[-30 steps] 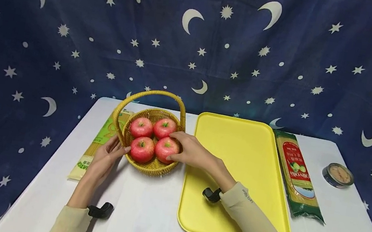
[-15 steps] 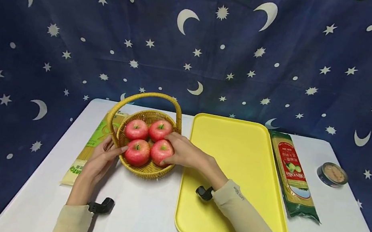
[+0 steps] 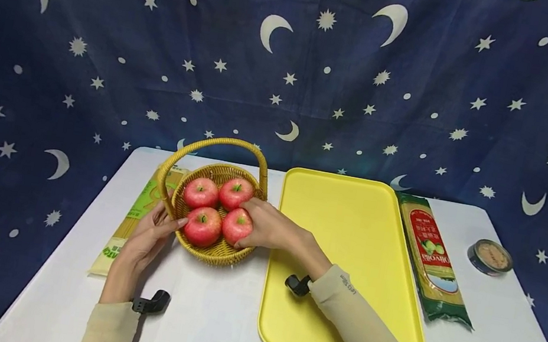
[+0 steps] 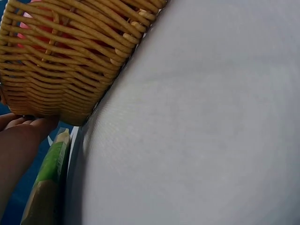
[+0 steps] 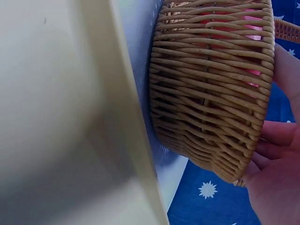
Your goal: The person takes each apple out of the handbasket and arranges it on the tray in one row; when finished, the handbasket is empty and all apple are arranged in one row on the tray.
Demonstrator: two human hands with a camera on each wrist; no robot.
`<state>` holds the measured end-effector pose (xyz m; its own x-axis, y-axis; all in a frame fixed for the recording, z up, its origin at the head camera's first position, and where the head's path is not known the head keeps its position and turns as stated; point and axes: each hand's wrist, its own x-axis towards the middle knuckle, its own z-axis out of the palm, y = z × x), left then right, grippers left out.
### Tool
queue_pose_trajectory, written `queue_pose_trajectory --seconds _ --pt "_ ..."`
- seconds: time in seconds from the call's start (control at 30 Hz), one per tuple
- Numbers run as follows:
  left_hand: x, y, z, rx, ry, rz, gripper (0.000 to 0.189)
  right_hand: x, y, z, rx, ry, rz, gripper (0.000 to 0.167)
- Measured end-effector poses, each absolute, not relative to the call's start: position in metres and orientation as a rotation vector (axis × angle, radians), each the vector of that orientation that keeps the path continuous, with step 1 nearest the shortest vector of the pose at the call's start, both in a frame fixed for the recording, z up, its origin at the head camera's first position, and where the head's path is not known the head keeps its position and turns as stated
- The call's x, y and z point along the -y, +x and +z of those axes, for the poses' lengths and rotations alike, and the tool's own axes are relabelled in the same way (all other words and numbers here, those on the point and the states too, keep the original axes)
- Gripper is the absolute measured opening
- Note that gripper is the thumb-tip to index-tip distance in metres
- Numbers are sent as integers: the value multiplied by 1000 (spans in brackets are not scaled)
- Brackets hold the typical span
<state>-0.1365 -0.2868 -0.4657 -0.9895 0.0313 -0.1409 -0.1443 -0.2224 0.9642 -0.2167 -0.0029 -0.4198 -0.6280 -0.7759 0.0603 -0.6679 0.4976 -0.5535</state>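
A wicker basket (image 3: 217, 256) with a tall arched handle holds several red apples and stands at the left of the table. My left hand (image 3: 147, 238) grips its left side, thumb over the rim by the front-left apple (image 3: 203, 227), fingers outside the weave. Over the right rim reaches my right hand (image 3: 273, 227), fingers and thumb curled round the front-right apple (image 3: 237, 226), which still sits among the others. In the right wrist view the wicker wall hides most of that apple, and the hand (image 5: 276, 164) bends over the rim.
Right of the basket lies a yellow tray (image 3: 354, 207), under my right forearm. A green-labelled noodle packet (image 3: 118, 239) lies partly behind my left hand. Beyond the tray are a spaghetti bag (image 3: 432, 262) and a round tin (image 3: 490, 257). A starry blue cloth hangs behind.
My right fingers have closed further round the front-right apple and cover more of it. The head view has shifted slightly. My left hand stays at the basket's left side.
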Motion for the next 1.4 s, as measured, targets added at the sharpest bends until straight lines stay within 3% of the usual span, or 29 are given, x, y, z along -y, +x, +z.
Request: queue_pose_trajectory --seconds 0.57,0.97,1.4 --pt "308 -135 -463 -1949 -5 2199 99 -16 -204 -400 -2560 -1215 -1003 71" --pt "308 -137 -465 -1922 2 2251 98 -48 -190 -388 -2603 -1214 -1088 71" --pt "304 -141 -463 -1917 49 2226 98 -96 -195 -396 -2734 -1035 -1072 72"
